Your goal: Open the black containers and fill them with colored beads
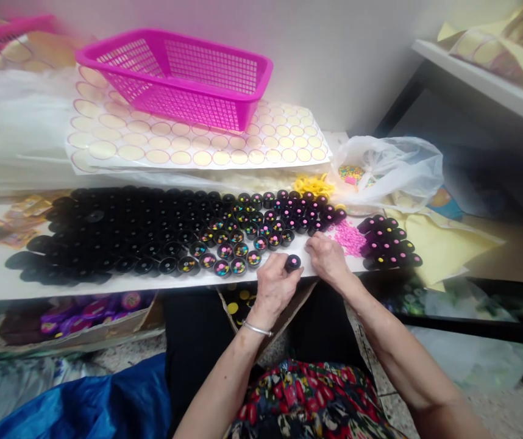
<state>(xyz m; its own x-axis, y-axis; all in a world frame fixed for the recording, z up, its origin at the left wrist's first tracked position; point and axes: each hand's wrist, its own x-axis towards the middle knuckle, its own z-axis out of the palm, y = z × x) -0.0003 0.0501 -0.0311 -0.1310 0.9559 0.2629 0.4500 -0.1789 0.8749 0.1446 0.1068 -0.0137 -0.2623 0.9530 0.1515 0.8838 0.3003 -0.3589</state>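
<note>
My left hand (276, 286) grips a small round black cup (293, 262) with a pink dot at its centre, just above the table's front edge. To its right, my right hand (328, 257) is closed, fingertips together; anything between them is hidden. It is nearest the heap of small pink pieces (350, 238). Left of my hands stand black cups holding coloured beads (238, 266). Behind my hands are closed black pieces with pink centres (298, 212). More black pieces with pink or yellow centres (387, 244) sit beyond the pink heap.
Many black cups (124, 231) fill the table's left part. A pink basket (197, 103) rests on sheets of round stickers (152, 152) at the back. Behind the pink heap are yellow pieces (313, 185) and a plastic bag (394, 171) with coloured beads. An open box (238, 302) is below the edge.
</note>
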